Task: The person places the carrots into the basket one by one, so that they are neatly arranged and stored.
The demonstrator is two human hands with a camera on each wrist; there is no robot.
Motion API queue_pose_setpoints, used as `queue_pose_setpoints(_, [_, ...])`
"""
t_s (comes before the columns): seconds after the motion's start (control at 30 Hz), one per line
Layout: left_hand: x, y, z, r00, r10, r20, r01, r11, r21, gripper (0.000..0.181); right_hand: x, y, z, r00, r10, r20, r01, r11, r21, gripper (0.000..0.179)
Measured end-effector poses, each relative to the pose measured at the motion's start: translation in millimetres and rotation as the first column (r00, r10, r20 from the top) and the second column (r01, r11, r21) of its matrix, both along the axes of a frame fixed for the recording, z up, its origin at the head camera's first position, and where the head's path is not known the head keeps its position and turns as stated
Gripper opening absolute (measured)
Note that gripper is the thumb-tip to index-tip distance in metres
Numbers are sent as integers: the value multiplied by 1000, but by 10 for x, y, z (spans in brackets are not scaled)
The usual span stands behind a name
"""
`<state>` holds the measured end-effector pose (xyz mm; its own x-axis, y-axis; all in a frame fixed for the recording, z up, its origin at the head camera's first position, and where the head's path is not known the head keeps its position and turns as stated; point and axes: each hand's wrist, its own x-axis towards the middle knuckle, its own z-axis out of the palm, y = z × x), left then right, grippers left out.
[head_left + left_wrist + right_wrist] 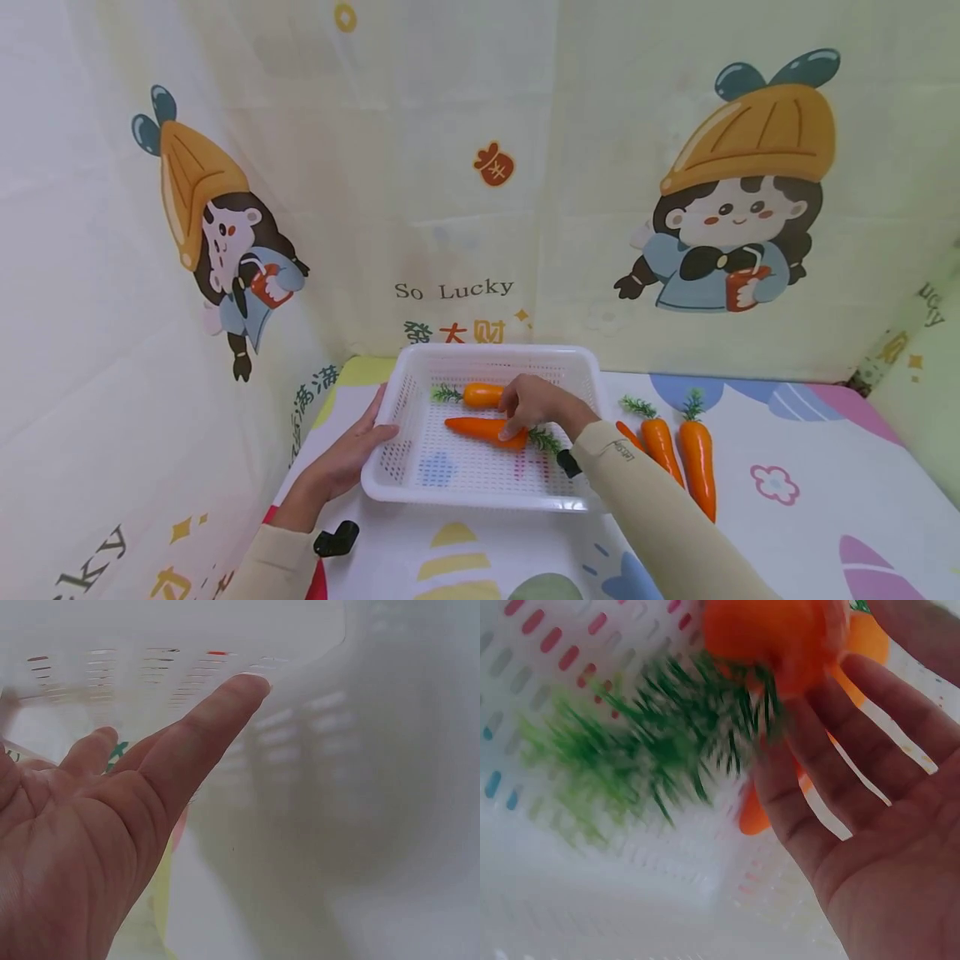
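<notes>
A white plastic basket [480,500] stands on the table with two carrots in it. My left hand [352,454] holds its left side, thumb at the rim; in the left wrist view the thumb [202,727] lies against the slotted wall. Inside the basket, my right hand [536,402] is over the nearer carrot [476,428], whose leafy top [667,727] points right. The right wrist view shows the right hand's fingers [862,735] fairly straight and spread, their tips touching the carrot's thick end. The farther carrot [482,396] lies with its greens to the left, partly covered by that hand.
Right of the basket, several carrots [698,467] lie on the patterned tablecloth [817,450], one partly hidden by the right sleeve [645,500]. A printed cloth wall [570,250] rises behind the table, with another cloth on the left.
</notes>
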<state>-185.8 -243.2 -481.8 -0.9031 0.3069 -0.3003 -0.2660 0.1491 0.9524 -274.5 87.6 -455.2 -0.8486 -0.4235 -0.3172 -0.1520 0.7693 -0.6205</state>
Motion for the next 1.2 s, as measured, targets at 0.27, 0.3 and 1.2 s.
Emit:
queue_pose_setpoints(0.27, [2, 31, -9, 1000, -28, -7, 28, 1000, -1, 81, 51, 40, 5, 997, -42, -59, 44, 998, 47, 22])
queue_pose_setpoints(0.3, [2, 34, -5, 999, -31, -11, 31, 1000, -2, 82, 49, 50, 10, 996, -40, -84, 44, 998, 46, 20])
queue_pose_setpoints(1.2, [23, -6, -14, 1000, -13, -6, 13, 1000, -7, 81, 41, 904, 745, 963, -267, -23, 253, 935, -250, 20])
